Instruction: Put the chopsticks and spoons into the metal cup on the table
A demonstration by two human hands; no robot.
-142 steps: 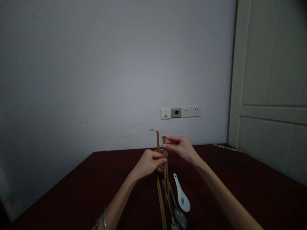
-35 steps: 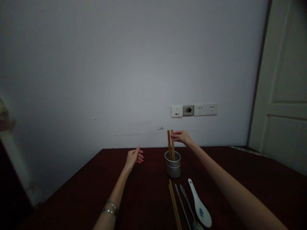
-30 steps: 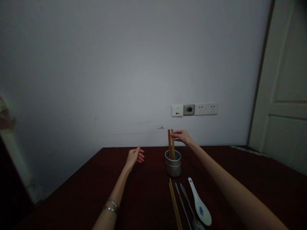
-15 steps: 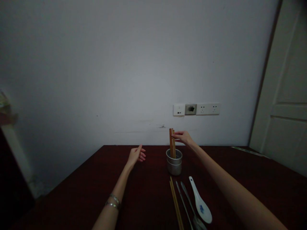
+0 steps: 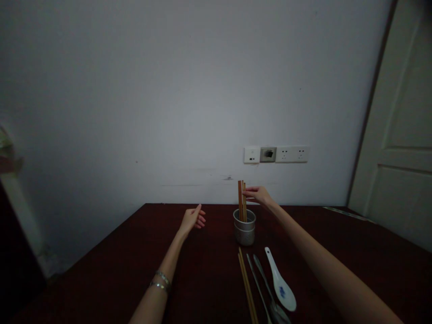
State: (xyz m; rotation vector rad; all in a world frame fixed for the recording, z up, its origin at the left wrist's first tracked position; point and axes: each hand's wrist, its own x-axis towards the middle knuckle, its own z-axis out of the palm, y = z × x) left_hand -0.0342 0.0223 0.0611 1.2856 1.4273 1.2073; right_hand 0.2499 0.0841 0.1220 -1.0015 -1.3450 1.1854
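Observation:
Several wooden chopsticks (image 5: 240, 202) stand upright in a grey metal cup (image 5: 245, 234) on the dark red table. My right hand (image 5: 259, 195) reaches in from the right and pinches a chopstick near its upper end. Its fingertips are partly hidden behind the sticks, so I cannot tell how many it grips. To the left of the cup, my left hand (image 5: 191, 219) holds nothing, its thumb raised and fingers loosely apart. In front of the cup lie two more chopsticks (image 5: 247, 288), thin metal cutlery (image 5: 258, 285), a metal spoon (image 5: 266, 283) and a white ceramic soup spoon (image 5: 281, 285) with a blue mark.
Behind the table (image 5: 111, 256) rises a pale wall (image 5: 189, 112) with sockets (image 5: 292, 154) and switch plates on it. A light door (image 5: 401, 135) stands at the right. A thin strip (image 5: 347, 213) lies near the table's back right edge.
Almost nothing differs. My right hand stays at the chopsticks with only a tiny shift, and my left hand keeps its place. The view has shifted very slightly.

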